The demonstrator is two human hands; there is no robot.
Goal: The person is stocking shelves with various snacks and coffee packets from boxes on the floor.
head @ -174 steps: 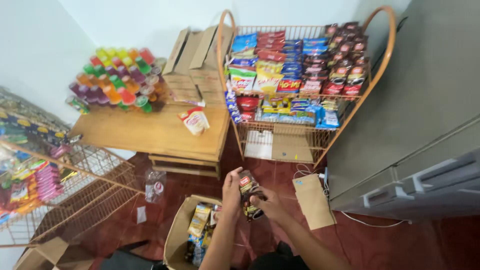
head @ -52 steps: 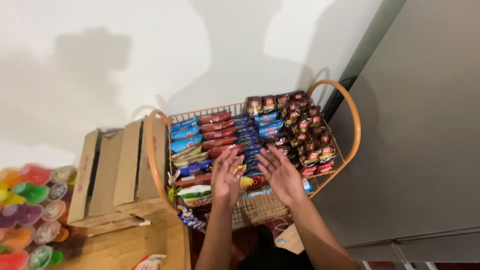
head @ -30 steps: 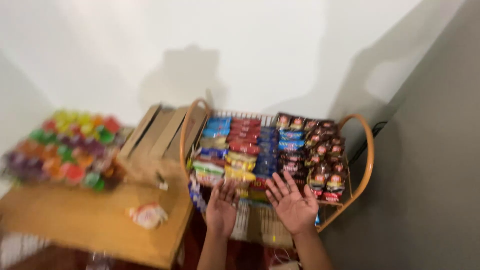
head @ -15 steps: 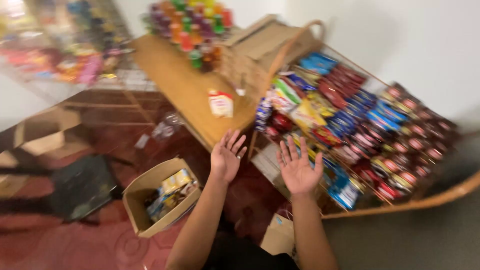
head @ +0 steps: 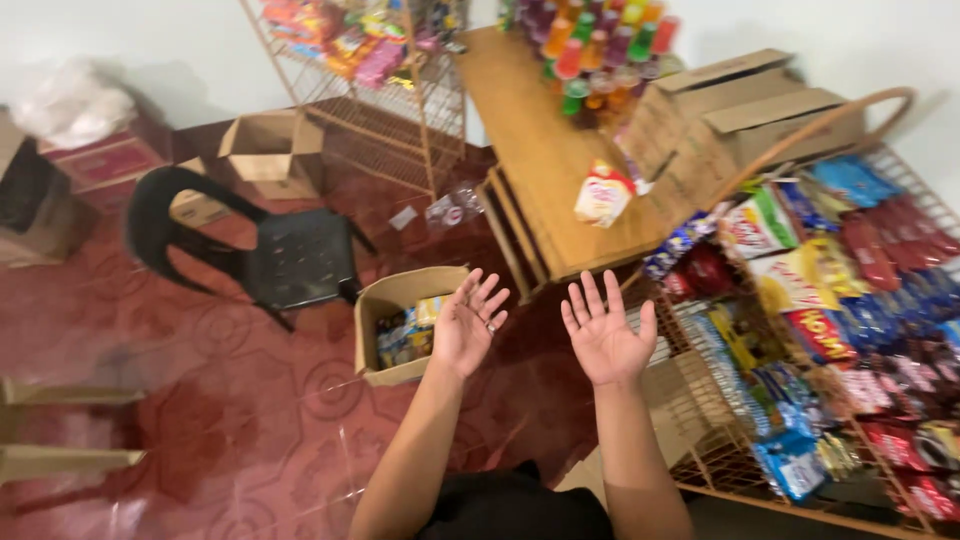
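Head view looks down on red tiled floor (head: 250,430), with everything placed here against the open carton (head: 400,325) at mid-frame. Far left of the carton sit a dark box (head: 35,200) and a red crate (head: 100,160), both partly cut off, with a white bag (head: 70,100) above them too blurred to make out. Just left of the carton stands a black plastic chair (head: 280,250), and behind that an empty cardboard box (head: 270,150) with its flaps up. The carton itself holds snack packets (head: 405,335), their print unreadable. Behind it rises a wire rack (head: 370,90) of bright packets, its top out of frame.

Over the carton's right edge hovers the left hand (head: 468,325), palm up, fingers spread, holding nothing. Just right of it the right hand (head: 603,335) is likewise spread and empty, apart from the other. Beyond both, right of the carton, a wooden tabletop (head: 540,160) carries a white pouch (head: 603,193), stacked coloured cups (head: 590,50) and flat cardboard boxes (head: 740,110). Farthest right, a tilted wire display (head: 800,330) with a curved wooden handle is packed with snack rows; its far edge runs out of view and blurs.
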